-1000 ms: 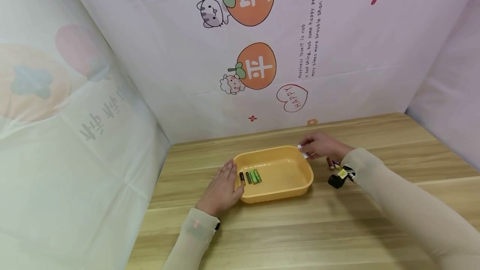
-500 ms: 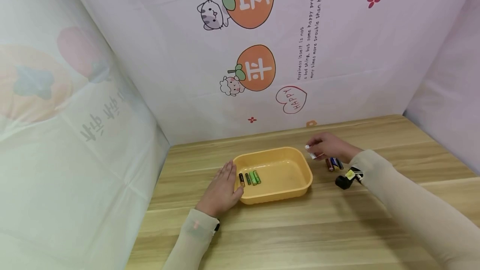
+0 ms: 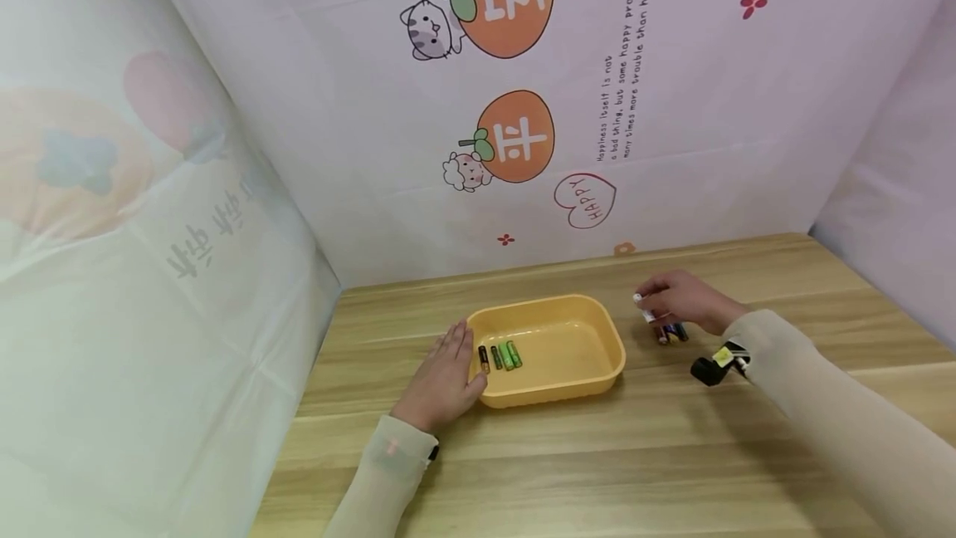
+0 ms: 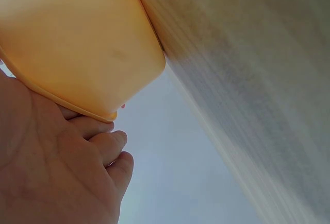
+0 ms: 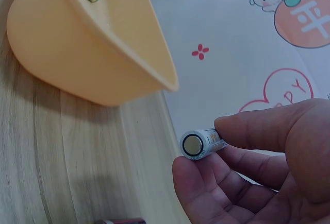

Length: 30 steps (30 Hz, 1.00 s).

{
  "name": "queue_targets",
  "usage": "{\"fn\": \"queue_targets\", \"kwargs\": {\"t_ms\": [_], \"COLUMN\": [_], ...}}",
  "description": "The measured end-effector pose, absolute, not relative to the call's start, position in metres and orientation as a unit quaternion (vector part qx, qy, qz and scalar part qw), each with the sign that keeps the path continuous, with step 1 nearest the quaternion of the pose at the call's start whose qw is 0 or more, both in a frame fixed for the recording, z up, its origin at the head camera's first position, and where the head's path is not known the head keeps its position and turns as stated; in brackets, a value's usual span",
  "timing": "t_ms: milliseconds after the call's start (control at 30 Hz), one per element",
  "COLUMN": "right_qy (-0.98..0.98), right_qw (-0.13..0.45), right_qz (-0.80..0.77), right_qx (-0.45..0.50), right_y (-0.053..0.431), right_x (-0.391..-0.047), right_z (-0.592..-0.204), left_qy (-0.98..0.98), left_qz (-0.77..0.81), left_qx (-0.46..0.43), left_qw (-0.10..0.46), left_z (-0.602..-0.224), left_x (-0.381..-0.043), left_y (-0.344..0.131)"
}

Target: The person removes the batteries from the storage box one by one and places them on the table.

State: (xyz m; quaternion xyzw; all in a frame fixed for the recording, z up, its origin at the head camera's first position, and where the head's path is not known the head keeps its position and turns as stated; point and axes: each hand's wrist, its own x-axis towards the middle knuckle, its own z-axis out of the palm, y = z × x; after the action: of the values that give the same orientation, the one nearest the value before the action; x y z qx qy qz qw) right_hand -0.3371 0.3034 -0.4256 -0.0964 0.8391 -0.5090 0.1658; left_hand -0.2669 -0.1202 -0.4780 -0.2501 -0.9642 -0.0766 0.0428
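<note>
My right hand (image 3: 685,301) pinches a white battery (image 5: 198,144) between thumb and fingers; its flat metal end faces the right wrist camera. The hand is raised over the table, to the right of a yellow plastic basin (image 3: 556,393). My left hand (image 3: 441,376) rests against the basin's left rim with its fingers extended, and the left wrist view has them against the rim from below. Inside the basin, a black-and-gold battery (image 3: 484,359) lies in a row beside several green ones (image 3: 507,356). Just below my right hand, a few more batteries (image 3: 663,335) lie close together, partly covered by it.
The basin stands on a wood-grain table (image 3: 568,471). A white printed cloth (image 3: 388,222) rises behind the table, with more cloth at both sides. A black wrist camera (image 3: 713,368) hangs under my right sleeve.
My right hand has moved right, from the basin's right rim to the loose batteries, still holding the white battery. The left hand and the batteries in the basin have stayed put.
</note>
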Motion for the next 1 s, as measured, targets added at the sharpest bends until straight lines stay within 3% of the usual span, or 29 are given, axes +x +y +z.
{"fn": "queue_targets", "kwargs": {"t_ms": [1000], "right_qy": [0.847], "right_qw": [0.157], "right_qz": [-0.507], "right_qx": [-0.043], "right_y": [0.348], "right_x": [-0.328], "right_z": [-0.447], "left_qy": [-0.965], "left_qz": [-0.069], "left_qx": [-0.249], "left_qw": [0.036], "left_z": [-0.475], "left_x": [-0.270], "left_y": [-0.120]}}
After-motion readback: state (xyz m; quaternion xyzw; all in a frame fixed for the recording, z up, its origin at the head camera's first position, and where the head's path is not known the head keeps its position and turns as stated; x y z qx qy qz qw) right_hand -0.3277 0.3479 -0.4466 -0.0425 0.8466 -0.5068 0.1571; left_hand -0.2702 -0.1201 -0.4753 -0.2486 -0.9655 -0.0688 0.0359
